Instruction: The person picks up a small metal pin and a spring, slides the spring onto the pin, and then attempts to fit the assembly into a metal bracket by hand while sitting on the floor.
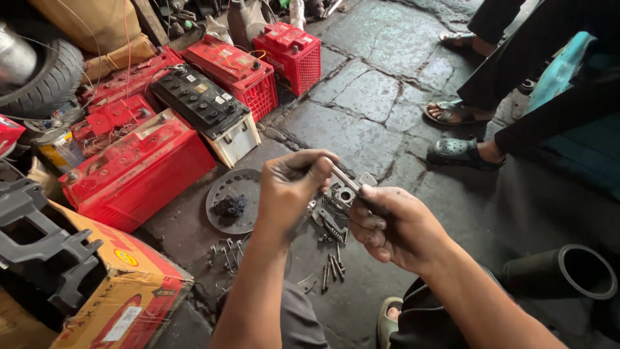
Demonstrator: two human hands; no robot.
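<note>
Small grey metal bar, slim, greasy, held tilted between both hands above the floor, centre of scene. Upper-left end pinched in left-hand fingertips, lower-right end under right thumb. Middle section visible, ends covered.

Stone floor bears batteries, disc, bolts.

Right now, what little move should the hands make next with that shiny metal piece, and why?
Probably lower the slim metal rod toward the small engine part on the floor. The left hand and right hand pinch its two ends, straight above that part, with loose bolts lying nearby.
</note>
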